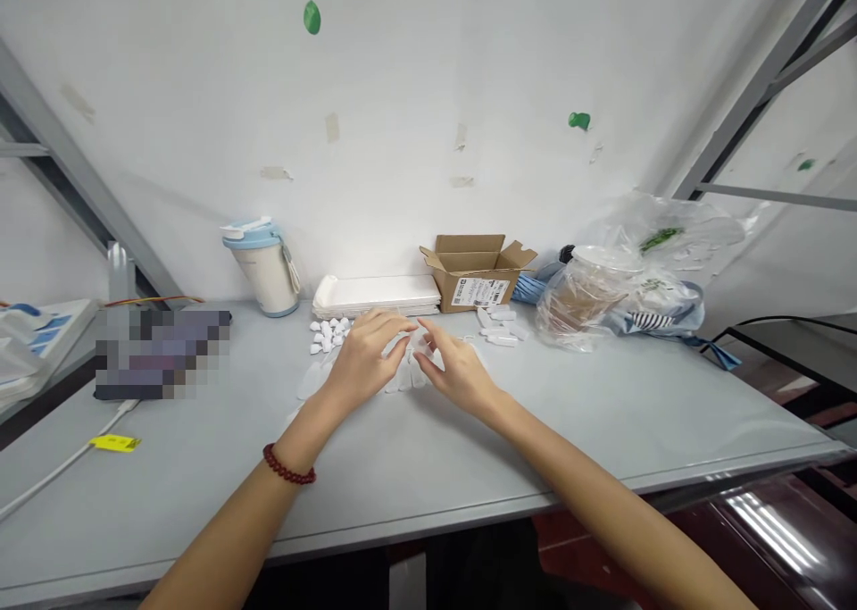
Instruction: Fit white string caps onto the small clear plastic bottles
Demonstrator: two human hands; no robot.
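My left hand [367,357] and my right hand [463,373] come together over the middle of the table, fingers curled and fingertips close to each other. Between the fingertips is a small translucent plastic piece [421,342], pinched and partly covered by the fingers; its exact kind is too small to tell. Below the hands lie several flat translucent pieces [400,378], with more [312,380] beside my left hand. A group of small white pieces [325,334] rests behind my left hand. To the right, behind my right hand, lie several white, tube-like pieces [499,331].
At the back stand a stack of white trays [378,293] and an open cardboard box [477,290]. A cream tumbler [263,275] is left of them. Plastic-wrapped food containers [582,297] sit at right. On the left are a blurred-out device [161,355] and a white cable [57,472].
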